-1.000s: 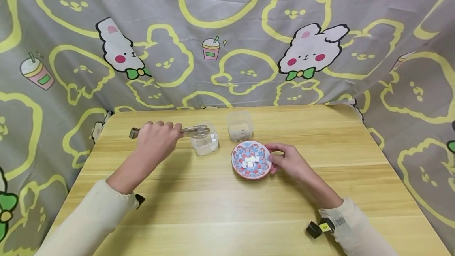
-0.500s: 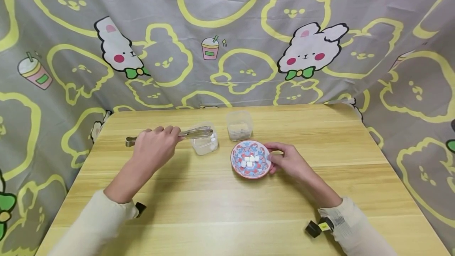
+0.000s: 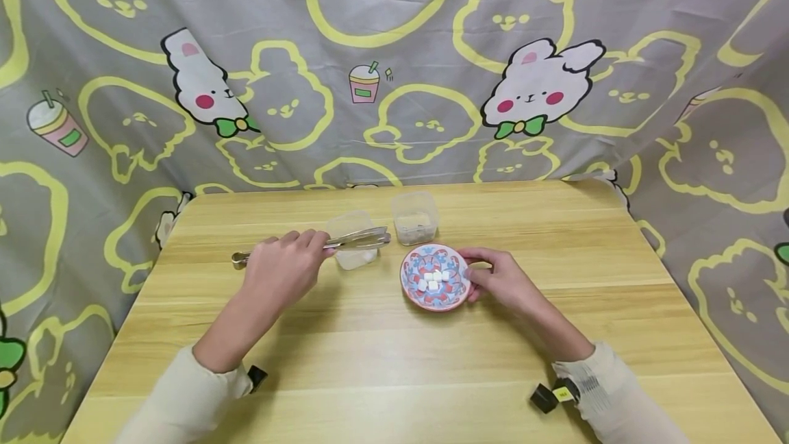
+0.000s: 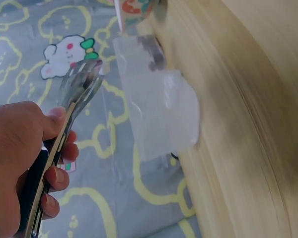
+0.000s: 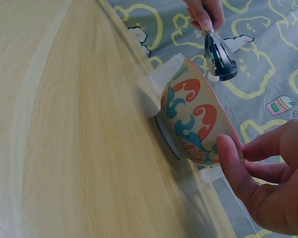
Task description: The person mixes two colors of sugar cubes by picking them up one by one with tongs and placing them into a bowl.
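Observation:
My left hand [image 3: 286,266] grips metal tongs [image 3: 360,238] above the left clear plastic container [image 3: 353,260]. Something white [image 5: 213,78] shows at the tongs' tips in the right wrist view. White cubes [image 3: 433,285] lie inside the red-and-blue patterned bowl [image 3: 457,301], which stands on the table. At its right side, my right hand [image 3: 502,279] pinches the rim between thumb and fingers. White matter [image 3: 370,256] is partly visible in the left container, under the tongs.
Behind the bowl stands a second clear container [image 3: 414,216] with something greyish low in it. The wooden table [image 3: 394,362] ends at a grey patterned curtain [image 3: 425,60] at the back and sides.
My left hand and the tongs first drew slightly left, then moved right, so the tips now reach past the left container toward the bowl. My right hand and the bowl stay in place.

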